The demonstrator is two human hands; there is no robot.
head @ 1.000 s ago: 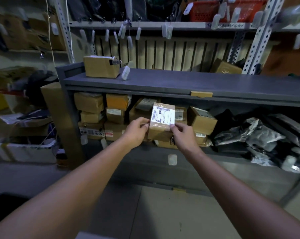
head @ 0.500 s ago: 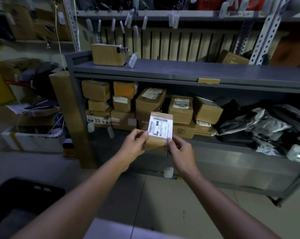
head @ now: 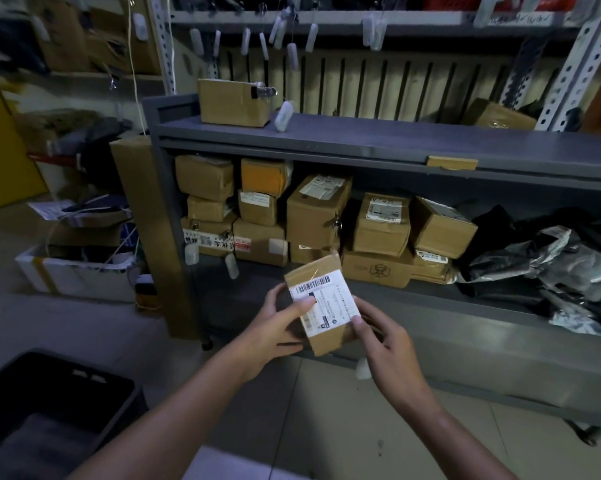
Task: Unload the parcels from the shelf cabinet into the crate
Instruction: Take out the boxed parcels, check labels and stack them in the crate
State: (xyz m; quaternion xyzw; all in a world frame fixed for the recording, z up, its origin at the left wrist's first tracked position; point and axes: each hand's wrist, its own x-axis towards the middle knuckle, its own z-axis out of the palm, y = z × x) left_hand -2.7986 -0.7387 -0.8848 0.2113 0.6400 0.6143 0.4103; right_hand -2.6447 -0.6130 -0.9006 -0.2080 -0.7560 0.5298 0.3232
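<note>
Parcel (head: pixel 333 306) now tilted, drawn farther from cabinet (head: pixel 361 136)

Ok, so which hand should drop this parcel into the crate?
Left, probably. The crate sits low on the left, on that arm's side. The left hand grips the parcel with its thumb over the label; the right hand holds its right edge and would have to cross over.

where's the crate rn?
Head view, bottom-left corner: the black crate sits on the floor, left of and nearer the camera than the grey shelf cabinet, below-left of the parcel being held.
</note>
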